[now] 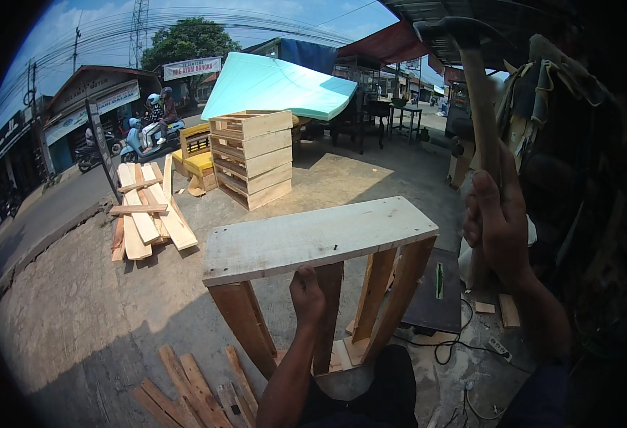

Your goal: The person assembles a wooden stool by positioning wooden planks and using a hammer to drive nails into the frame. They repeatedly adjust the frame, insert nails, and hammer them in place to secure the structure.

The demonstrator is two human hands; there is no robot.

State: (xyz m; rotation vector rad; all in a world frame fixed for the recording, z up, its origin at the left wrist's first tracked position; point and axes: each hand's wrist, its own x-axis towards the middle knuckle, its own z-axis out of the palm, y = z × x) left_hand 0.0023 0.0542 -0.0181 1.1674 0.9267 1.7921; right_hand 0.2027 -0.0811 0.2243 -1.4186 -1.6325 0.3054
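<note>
My right hand [499, 221] is raised on the right, its fingers wrapped round the wooden handle of a claw hammer [483, 107]. The dark hammer head is up at the top of the view. In front of me stands a wooden crate frame [320, 235] with a pale board on top and rougher slats below. A small nail [335, 247] sticks up from the board near its front edge; dark nail marks show near the ends. My left hand [307, 296] grips a middle slat just under the board, thumb at the board's edge. Its other fingers are mostly hidden.
Stacked crates [263, 160] stand beyond, beside a yellow chair [198, 162]. Loose planks [145, 210] lie on the left, and more slats [192, 389] near my lower left. A dark low table [431, 292] and a power strip [499, 348] with cable are at right. A scooter [153, 139] is on the road.
</note>
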